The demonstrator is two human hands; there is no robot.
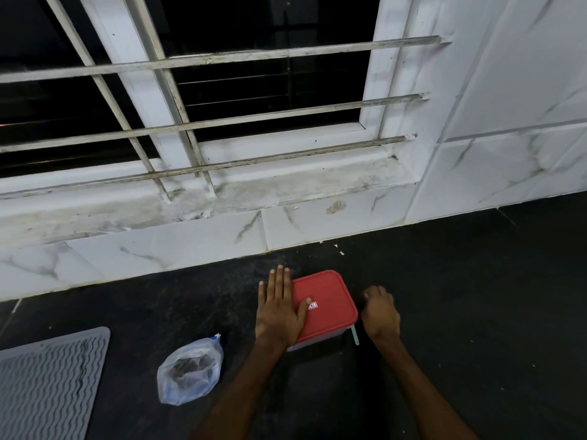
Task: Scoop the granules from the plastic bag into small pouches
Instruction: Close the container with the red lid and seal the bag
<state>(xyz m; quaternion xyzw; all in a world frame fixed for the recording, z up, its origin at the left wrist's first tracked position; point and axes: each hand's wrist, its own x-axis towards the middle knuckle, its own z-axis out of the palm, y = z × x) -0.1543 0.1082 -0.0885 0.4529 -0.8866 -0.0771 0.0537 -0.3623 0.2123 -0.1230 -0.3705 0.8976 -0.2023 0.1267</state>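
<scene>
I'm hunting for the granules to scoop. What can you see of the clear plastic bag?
The clear, crinkled plastic bag lies slumped on the dark speckled surface, between a grey ribbed mat and the left hand. A small dark heap shows inside. Its narrow neck points toward the wall. Nothing else touches it.

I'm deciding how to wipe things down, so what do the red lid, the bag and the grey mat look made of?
Red lid: probably moulded plastic, smooth, slight sheen, rounded corners. Bag: thin clear plastic film, crinkled, dark contents showing through. Grey mat: likely silicone or rubber, matte, wavy ridges.
</scene>
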